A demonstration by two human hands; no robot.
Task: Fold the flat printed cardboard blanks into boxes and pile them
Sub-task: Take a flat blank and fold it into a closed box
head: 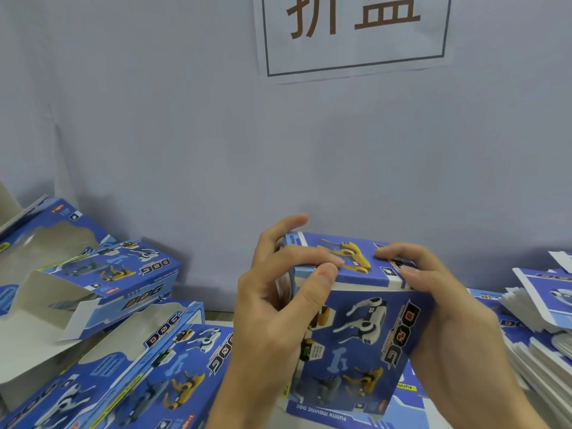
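Note:
A blue printed box (359, 332) with robot dog pictures stands upright in both my hands in the lower middle of the view. My left hand (272, 308) grips its left side, thumb pressed on the front edge of the top flap, fingers curled over the flap. My right hand (439, 308) holds the right side, with its fingertips on the top flap's right corner. The top flap lies nearly flat, and a thin white edge shows along its front.
Several folded boxes (123, 270) of the same print lie piled at the left, some with open ends and window cut-outs. A stack of flat blanks (544, 308) sits at the right. A pale wall with a paper sign (353, 32) stands close behind.

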